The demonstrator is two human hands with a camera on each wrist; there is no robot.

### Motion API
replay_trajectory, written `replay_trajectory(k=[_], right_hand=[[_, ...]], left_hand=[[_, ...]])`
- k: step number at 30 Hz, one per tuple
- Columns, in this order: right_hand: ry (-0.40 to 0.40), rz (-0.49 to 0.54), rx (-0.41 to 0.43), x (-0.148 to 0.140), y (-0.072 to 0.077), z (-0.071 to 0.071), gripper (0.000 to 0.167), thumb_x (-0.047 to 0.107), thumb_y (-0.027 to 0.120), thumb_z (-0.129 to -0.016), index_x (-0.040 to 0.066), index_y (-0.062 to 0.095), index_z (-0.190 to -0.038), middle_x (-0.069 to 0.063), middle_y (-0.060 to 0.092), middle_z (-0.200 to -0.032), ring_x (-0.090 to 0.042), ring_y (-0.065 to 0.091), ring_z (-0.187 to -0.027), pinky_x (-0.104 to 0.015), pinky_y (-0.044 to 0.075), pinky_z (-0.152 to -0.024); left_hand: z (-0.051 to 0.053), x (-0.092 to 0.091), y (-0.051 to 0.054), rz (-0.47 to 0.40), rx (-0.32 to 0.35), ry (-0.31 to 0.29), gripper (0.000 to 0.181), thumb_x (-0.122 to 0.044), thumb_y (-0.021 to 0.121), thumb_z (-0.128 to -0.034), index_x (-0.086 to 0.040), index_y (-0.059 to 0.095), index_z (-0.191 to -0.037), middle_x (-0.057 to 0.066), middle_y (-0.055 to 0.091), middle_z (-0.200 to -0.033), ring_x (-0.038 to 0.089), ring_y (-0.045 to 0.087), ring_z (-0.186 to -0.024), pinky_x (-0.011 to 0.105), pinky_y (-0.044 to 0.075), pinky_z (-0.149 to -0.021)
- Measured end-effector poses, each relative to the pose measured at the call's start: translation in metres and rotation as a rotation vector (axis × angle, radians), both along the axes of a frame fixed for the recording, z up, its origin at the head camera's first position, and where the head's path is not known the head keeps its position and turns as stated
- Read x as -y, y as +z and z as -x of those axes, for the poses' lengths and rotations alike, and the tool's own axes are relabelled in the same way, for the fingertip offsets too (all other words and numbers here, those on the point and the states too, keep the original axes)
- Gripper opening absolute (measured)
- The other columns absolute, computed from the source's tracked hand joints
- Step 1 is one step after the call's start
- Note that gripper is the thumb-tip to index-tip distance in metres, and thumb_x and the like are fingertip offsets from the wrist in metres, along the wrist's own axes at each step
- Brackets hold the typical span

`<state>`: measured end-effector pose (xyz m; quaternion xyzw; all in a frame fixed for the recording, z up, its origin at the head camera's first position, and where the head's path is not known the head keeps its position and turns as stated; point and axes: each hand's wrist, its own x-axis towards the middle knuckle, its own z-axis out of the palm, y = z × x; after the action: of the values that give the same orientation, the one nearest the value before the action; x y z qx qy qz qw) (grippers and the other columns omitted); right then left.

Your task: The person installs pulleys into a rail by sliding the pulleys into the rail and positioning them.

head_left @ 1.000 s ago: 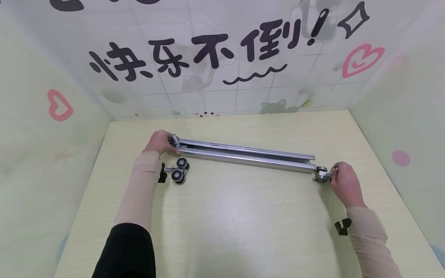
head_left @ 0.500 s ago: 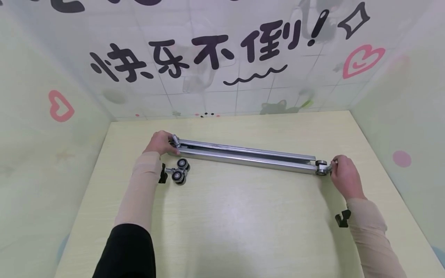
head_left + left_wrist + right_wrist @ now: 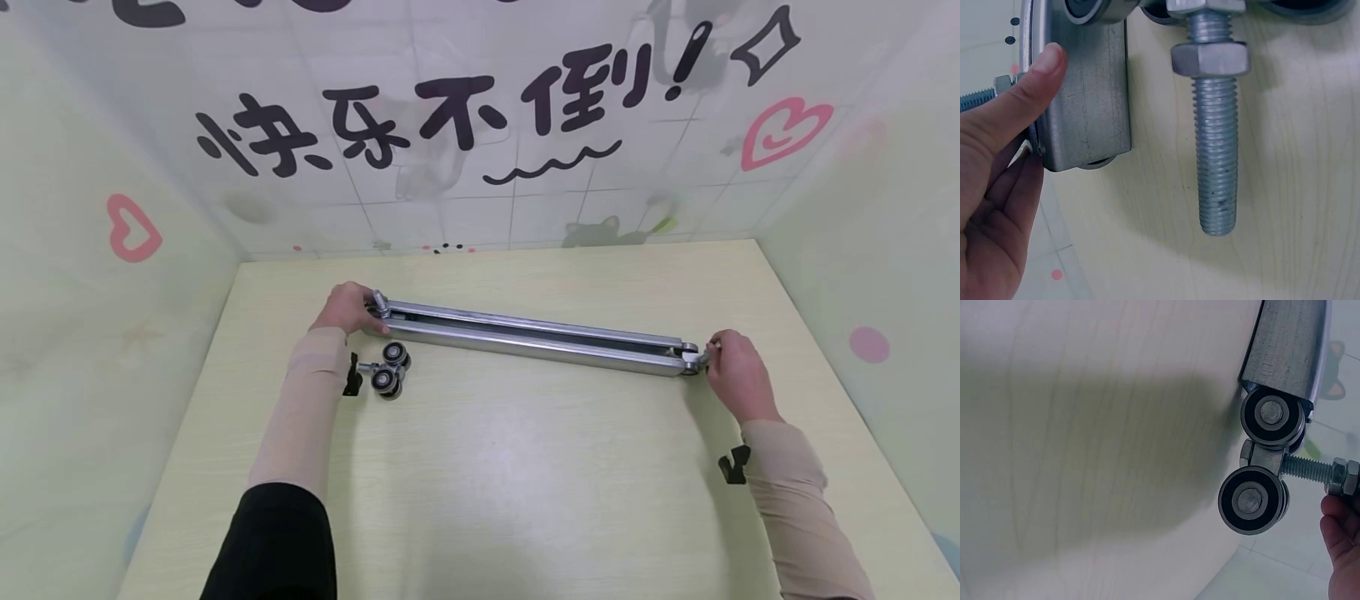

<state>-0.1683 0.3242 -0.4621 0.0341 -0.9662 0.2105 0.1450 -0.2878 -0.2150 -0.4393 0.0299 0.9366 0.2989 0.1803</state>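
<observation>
Right grip [image 3: 741, 375] pinches silver wheeled metal roller [image 3: 1249, 501] by bolt [image 3: 1307, 469], left grip [image 3: 345, 308] long silver metal channel [image 3: 525, 351]; I'd slide roller in level.

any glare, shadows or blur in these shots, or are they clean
Head view: pale glare on the light wood-grain table, soft shadow beside the beige right sleeve; left wrist view: dim, but the threads on the silver metal bolt are distinct; right wrist view: broad soft shadow across the tabletop, lower black-and-silver round wheel fairly sharp.
</observation>
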Motion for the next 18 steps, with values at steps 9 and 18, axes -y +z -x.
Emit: replay_trajectory(k=[9, 18], right_hand=[[0.032, 0.005, 0.008, 0.0033, -0.0012, 0.0023, 0.01, -0.006, 0.049, -0.085, -0.014, 0.048, -0.09, -0.028, 0.052, -0.079, -0.038, 0.049, -0.071, -0.05, 0.042, -0.063], [0.049, 0.003, 0.018, 0.0074, -0.0014, 0.006, 0.009, -0.006, 0.049, -0.085, -0.013, 0.049, -0.09, -0.027, 0.052, -0.079, -0.039, 0.049, -0.074, -0.051, 0.042, -0.066]], left_hand=[[0.0036, 0.0014, -0.0057, 0.004, -0.001, 0.01, 0.035, -0.01, 0.081, -0.0627, -0.003, 0.066, -0.093, 0.019, 0.062, -0.109, 0.028, 0.054, -0.091, 0.041, 0.045, -0.084], [0.0023, 0.0002, -0.0036, 0.012, 0.0, 0.012, 0.036, -0.01, 0.081, -0.0632, -0.003, 0.066, -0.095, 0.019, 0.061, -0.11, 0.028, 0.054, -0.092, 0.042, 0.045, -0.085]])
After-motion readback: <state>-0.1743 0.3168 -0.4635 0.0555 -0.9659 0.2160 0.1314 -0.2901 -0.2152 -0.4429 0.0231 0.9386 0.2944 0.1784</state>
